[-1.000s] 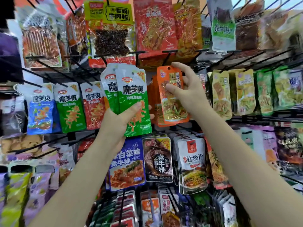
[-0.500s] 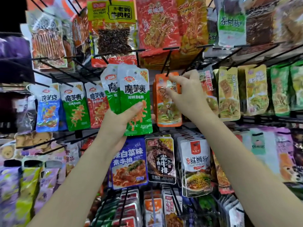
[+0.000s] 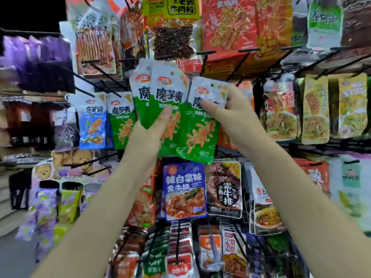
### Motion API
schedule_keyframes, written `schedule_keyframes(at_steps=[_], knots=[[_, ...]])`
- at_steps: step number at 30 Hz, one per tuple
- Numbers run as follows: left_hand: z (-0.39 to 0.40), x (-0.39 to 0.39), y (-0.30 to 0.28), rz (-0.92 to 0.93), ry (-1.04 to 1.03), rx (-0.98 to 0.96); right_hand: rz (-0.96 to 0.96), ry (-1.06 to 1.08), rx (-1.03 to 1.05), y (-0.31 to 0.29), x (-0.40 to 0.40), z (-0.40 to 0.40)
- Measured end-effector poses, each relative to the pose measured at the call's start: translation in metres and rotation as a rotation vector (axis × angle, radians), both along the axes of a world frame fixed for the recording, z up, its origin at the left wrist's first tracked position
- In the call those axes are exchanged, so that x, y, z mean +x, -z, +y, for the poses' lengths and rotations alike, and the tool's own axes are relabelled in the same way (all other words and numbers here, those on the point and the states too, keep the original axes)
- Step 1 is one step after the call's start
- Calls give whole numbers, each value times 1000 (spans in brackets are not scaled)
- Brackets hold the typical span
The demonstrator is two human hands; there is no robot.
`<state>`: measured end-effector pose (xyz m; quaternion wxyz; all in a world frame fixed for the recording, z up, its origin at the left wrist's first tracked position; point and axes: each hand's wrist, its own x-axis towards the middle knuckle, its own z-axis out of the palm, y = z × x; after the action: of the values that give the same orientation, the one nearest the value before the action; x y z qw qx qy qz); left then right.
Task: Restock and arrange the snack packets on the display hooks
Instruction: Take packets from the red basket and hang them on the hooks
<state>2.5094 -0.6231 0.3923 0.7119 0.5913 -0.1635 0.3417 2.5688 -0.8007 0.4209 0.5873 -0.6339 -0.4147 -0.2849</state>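
My left hand point(image 3: 148, 135) grips a small fan of green-and-white snack packets point(image 3: 160, 93) from below, thumb across the front one. My right hand point(image 3: 230, 113) pinches another green-and-white packet point(image 3: 197, 137) of the same kind near its top, thumb on its face. This packet overlaps the right edge of the fan. All of them are held up in front of the rack, just below bare black hooks point(image 3: 239, 65). Hung to the left are a matching green packet point(image 3: 122, 121) and a blue one point(image 3: 92, 125).
Yellow packets point(image 3: 315, 109) hang at the right, orange ones partly hidden behind my right hand. A blue packet point(image 3: 184, 191) and a dark one point(image 3: 224, 189) hang below. Big red and yellow bags point(image 3: 228, 25) fill the top row. Black hook rods stick out toward me.
My right hand let go of the orange packet on its hook, moved left and took hold of a green packet beside the fan. The view shifted left and closer.
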Motion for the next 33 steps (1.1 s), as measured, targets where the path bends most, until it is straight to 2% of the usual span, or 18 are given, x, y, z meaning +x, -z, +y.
schedule_keyframes(at_steps=[5,8,16,20,24,33], knots=[[69,-26,-3,-56,-106,-140,46,-73,35,-5,-14,63],[109,-39,1,-35,-181,-114,40,-34,63,-12,-25,110],[182,-62,7,-61,-77,-171,130,22,93,-40,-42,202],[198,-65,7,26,-12,-136,166,48,124,-51,-45,224],[208,-66,8,20,27,-142,171,87,89,-55,-41,234],[216,-59,16,41,-25,-153,166,135,151,-57,-42,241]])
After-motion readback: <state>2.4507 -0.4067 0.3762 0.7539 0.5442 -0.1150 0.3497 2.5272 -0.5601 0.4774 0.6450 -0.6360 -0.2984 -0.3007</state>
